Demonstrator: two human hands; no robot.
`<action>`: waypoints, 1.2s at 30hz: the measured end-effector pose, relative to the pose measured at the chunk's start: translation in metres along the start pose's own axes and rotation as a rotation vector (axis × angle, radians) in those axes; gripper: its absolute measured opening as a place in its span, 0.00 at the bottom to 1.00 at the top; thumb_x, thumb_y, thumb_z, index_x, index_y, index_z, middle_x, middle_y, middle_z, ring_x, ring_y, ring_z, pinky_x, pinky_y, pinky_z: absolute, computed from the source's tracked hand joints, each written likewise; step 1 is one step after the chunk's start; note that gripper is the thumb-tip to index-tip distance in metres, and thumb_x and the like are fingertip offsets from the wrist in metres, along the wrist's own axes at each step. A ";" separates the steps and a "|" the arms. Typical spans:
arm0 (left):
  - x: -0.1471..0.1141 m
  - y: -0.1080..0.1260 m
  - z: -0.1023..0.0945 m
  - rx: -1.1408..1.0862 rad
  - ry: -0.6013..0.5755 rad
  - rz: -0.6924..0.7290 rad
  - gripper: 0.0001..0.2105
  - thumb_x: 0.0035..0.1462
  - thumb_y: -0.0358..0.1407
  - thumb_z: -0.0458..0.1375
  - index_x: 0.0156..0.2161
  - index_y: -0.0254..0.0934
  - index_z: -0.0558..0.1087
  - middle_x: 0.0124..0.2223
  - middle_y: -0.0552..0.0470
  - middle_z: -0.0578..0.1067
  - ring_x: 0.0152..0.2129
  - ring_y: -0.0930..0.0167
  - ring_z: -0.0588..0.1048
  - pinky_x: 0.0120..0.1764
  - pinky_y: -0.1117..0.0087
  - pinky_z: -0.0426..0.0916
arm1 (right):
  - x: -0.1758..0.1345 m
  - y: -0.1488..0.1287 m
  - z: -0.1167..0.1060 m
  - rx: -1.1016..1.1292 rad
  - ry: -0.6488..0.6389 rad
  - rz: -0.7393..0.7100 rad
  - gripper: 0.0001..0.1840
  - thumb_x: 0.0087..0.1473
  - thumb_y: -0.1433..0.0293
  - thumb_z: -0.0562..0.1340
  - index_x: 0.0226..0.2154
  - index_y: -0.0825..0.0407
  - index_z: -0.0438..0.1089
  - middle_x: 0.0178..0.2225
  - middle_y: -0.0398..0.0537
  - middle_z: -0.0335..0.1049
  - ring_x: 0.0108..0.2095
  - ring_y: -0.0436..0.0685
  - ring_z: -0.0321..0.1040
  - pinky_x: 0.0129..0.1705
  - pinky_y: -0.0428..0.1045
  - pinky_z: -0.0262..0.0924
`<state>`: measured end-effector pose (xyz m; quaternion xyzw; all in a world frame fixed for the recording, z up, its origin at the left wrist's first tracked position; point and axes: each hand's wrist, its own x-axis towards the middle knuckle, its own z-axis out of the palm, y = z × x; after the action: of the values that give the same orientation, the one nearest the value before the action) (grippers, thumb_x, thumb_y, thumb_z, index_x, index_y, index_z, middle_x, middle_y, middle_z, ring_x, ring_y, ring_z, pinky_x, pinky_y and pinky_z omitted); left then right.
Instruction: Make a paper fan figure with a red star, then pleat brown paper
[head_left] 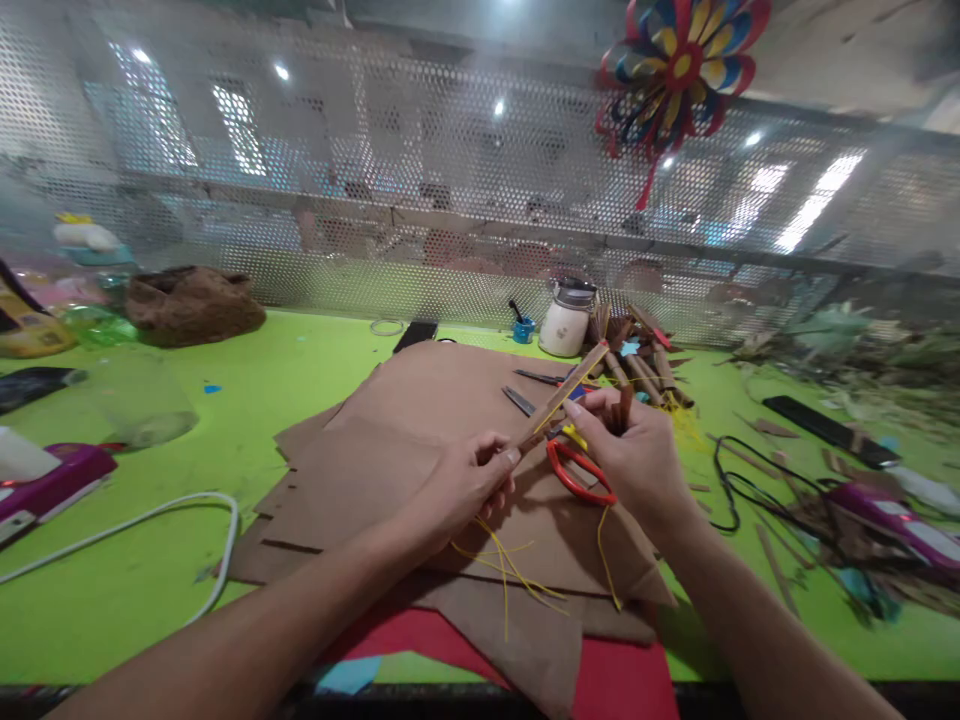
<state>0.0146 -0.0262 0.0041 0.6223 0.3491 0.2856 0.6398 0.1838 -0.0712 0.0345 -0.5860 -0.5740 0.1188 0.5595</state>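
Note:
A narrow brown strip (571, 388), like folded paper or card, slants up and away from my left hand (476, 478), whose thumb and fingers pinch its lower end. Yellow thread runs along the strip, and loose yellow threads (504, 568) hang below that hand. My right hand (636, 450) is closed, its thumb tip by the strip's middle; a small dark brown piece (622, 408) shows between its fingers. Under the hands, red-handled scissors (581, 480) and a second pair with dark blades (536, 377) lie on large brown paper sheets (367, 480).
Rolled brown pieces (661, 368) pile up behind my right hand, near a white jar (566, 322) and a small blue pot (523, 328). A white cable (231, 530) curls at left. Right are a black cable (724, 490), a purple glue gun-like tool (892, 515) and scraps.

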 end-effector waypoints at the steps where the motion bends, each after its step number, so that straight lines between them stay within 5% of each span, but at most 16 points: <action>1: 0.000 0.000 0.000 -0.005 -0.002 0.002 0.11 0.54 0.43 0.54 0.32 0.35 0.65 0.22 0.58 0.65 0.17 0.79 0.63 0.19 0.78 0.56 | 0.000 0.000 0.000 0.001 0.003 -0.003 0.11 0.51 0.64 0.60 0.24 0.55 0.66 0.16 0.37 0.51 0.18 0.45 0.46 0.20 0.44 0.43; 18: -0.004 0.007 0.000 -0.076 -0.018 -0.054 0.11 0.52 0.42 0.55 0.34 0.36 0.66 0.24 0.56 0.68 0.18 0.78 0.65 0.20 0.78 0.56 | 0.003 0.005 0.002 0.005 0.023 -0.008 0.11 0.51 0.64 0.60 0.25 0.56 0.67 0.17 0.37 0.53 0.18 0.46 0.47 0.20 0.44 0.44; 24: -0.006 0.014 0.002 -0.099 -0.023 -0.078 0.06 0.47 0.34 0.53 0.32 0.34 0.67 0.24 0.54 0.69 0.18 0.77 0.66 0.20 0.78 0.56 | 0.004 0.000 0.001 -0.019 0.037 -0.032 0.11 0.51 0.65 0.60 0.24 0.56 0.66 0.15 0.36 0.50 0.17 0.45 0.45 0.19 0.44 0.42; 36: -0.007 0.015 0.000 -0.065 -0.012 -0.064 0.12 0.46 0.33 0.54 0.38 0.32 0.68 0.26 0.52 0.71 0.18 0.77 0.66 0.20 0.77 0.58 | 0.003 0.003 0.000 -0.001 0.040 -0.006 0.12 0.50 0.63 0.61 0.28 0.56 0.70 0.18 0.39 0.59 0.19 0.47 0.52 0.21 0.45 0.49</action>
<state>0.0118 -0.0310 0.0192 0.5913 0.3555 0.2722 0.6707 0.1862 -0.0679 0.0337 -0.5867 -0.5645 0.1052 0.5710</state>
